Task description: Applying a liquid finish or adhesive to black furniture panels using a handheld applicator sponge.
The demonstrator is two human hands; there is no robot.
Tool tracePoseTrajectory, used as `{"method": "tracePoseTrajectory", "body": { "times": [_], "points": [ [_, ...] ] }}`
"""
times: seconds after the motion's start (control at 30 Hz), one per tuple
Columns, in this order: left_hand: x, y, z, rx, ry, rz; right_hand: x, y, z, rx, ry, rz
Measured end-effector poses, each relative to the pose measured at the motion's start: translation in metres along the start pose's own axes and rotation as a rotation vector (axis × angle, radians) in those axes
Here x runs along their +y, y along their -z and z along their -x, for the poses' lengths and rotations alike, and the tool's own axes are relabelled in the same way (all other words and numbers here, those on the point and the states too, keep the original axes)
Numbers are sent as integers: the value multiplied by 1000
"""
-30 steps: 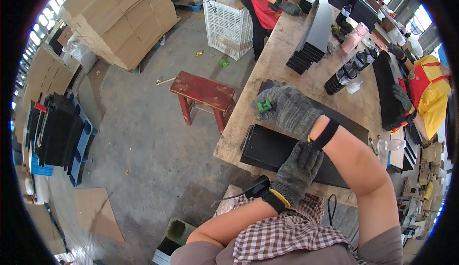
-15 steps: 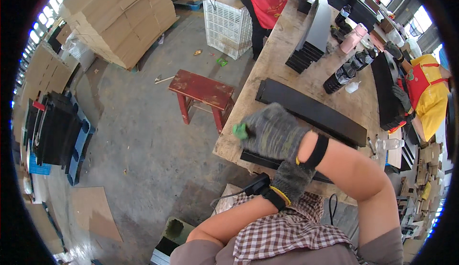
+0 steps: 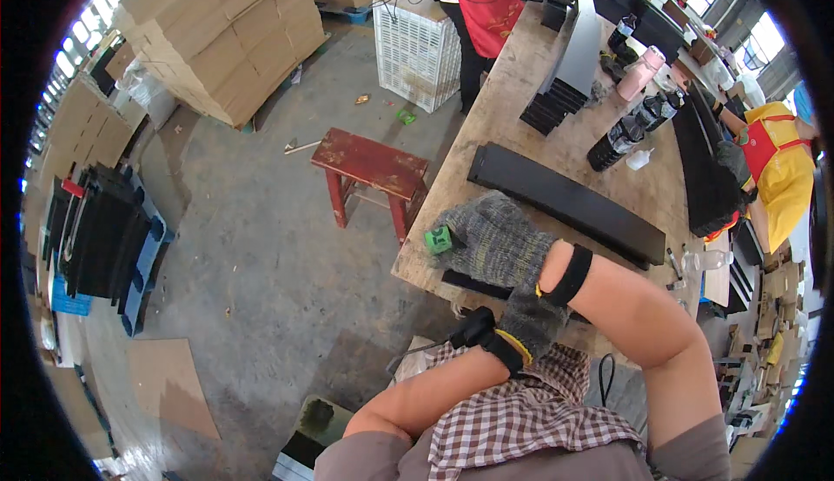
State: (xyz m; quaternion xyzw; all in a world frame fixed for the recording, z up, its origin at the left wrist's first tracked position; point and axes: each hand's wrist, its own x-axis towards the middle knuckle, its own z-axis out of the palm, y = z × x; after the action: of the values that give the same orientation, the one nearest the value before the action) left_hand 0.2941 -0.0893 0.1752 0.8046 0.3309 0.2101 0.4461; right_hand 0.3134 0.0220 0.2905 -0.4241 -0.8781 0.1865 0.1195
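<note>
My right hand (image 3: 497,240), in a grey knit glove, is closed over the table's near left corner. A small bright green piece (image 3: 439,240) sticks out at its fingertips; I cannot make out its exact kind. Below and partly behind it is my left hand (image 3: 533,323), gloved too, its fingers hidden by the right hand and wrist. A narrow black strip (image 3: 473,285) shows under the hands at the table edge; whether the left hand touches it is hidden. Just beyond my right hand lies a long black panel (image 3: 565,203) across the wooden table (image 3: 452,194).
Farther up the table stand stacked black panels (image 3: 556,103), dark bottles (image 3: 617,142) and a pink bottle (image 3: 641,73). A co-worker in a red apron (image 3: 491,12) is at the far end, another in yellow (image 3: 777,168) at right. A red stool (image 3: 369,164) stands left.
My right hand has turned slightly, and the green piece shows more plainly. Less of the black strip shows under my hands. The right co-worker's hands have shifted.
</note>
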Motion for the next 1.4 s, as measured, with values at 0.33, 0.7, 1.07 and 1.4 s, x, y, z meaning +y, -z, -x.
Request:
{"method": "tracePoseTrajectory", "body": {
  "times": [0.33,0.7,1.07,1.4],
  "points": [
    [-9,-7,8,268,-352,-593,-6,19,14,-73,159,157],
    [-26,100,113,738,124,-384,-2,12,53,127,125,114],
    [-57,160,23,619,262,-37,-29,-28,115,482,-120,176],
    [-17,159,15,517,128,-551,-27,-33,265,547,-527,359]
  ]
}}
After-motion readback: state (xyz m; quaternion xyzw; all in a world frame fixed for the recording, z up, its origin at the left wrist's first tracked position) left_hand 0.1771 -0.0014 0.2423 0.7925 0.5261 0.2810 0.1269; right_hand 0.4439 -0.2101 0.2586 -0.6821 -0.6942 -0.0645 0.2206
